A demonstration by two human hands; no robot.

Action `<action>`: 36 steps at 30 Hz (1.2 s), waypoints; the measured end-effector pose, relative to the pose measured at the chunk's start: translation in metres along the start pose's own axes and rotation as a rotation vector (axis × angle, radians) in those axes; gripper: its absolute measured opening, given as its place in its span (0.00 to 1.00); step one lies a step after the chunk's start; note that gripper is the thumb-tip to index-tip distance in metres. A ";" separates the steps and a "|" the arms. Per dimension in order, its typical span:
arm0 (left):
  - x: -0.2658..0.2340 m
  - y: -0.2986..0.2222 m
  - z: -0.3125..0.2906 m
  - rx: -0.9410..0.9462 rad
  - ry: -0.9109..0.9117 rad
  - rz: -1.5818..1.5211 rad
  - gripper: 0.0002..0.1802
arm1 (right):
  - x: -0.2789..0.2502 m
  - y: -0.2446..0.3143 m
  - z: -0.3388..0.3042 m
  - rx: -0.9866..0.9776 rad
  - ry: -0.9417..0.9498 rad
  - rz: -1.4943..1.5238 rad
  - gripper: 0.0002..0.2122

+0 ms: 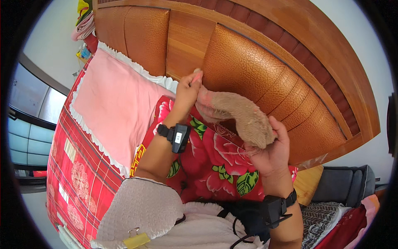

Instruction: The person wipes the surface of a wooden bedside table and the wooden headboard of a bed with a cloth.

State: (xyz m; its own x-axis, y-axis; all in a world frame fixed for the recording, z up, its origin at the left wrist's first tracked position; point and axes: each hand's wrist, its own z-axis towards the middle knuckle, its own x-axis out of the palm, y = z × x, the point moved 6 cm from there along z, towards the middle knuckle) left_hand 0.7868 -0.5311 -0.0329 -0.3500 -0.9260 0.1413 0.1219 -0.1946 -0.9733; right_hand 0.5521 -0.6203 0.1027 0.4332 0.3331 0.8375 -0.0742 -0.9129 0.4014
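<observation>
A person's two bare hands hold a brown fuzzy cloth [244, 110] in the air, in front of a bed's padded orange-brown headboard [244, 62] and above a red flowered pillow [226, 166]. The left hand [190, 91] is closed in a pinch on the cloth's pinkish end. The right hand [271, 153] is turned palm up and holds the other, bunched end, thumb on the near side; some of its fingers are hidden behind the pile. Between them the cloth arches and droops toward the right.

It looks light and soft, limp rather than stiff, with a nap that should give good grip and little risk of breaking. The two ends seem the best places to hold, though loose threads near the edges might snag.

A pink pillow [120, 89] with white ruffles lies to the left.
</observation>
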 end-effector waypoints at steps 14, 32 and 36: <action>0.031 0.023 -0.033 0.023 -0.500 0.526 0.25 | -0.036 -0.002 -0.001 0.005 0.005 0.131 0.16; 0.179 -0.160 -0.031 0.966 -0.099 0.635 0.09 | -0.040 0.052 -0.059 -0.166 0.066 0.200 0.15; 0.234 -0.169 -0.070 1.013 0.015 0.607 0.07 | -0.070 0.083 -0.100 -0.306 -0.008 0.259 0.14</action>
State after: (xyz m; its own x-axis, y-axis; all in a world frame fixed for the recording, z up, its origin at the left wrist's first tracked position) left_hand 0.6188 -0.6921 0.1521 0.0086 -0.9527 -0.3037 0.9510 0.1017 -0.2921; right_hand 0.4258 -0.6961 0.1140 0.3722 0.0981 0.9230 -0.4456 -0.8534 0.2704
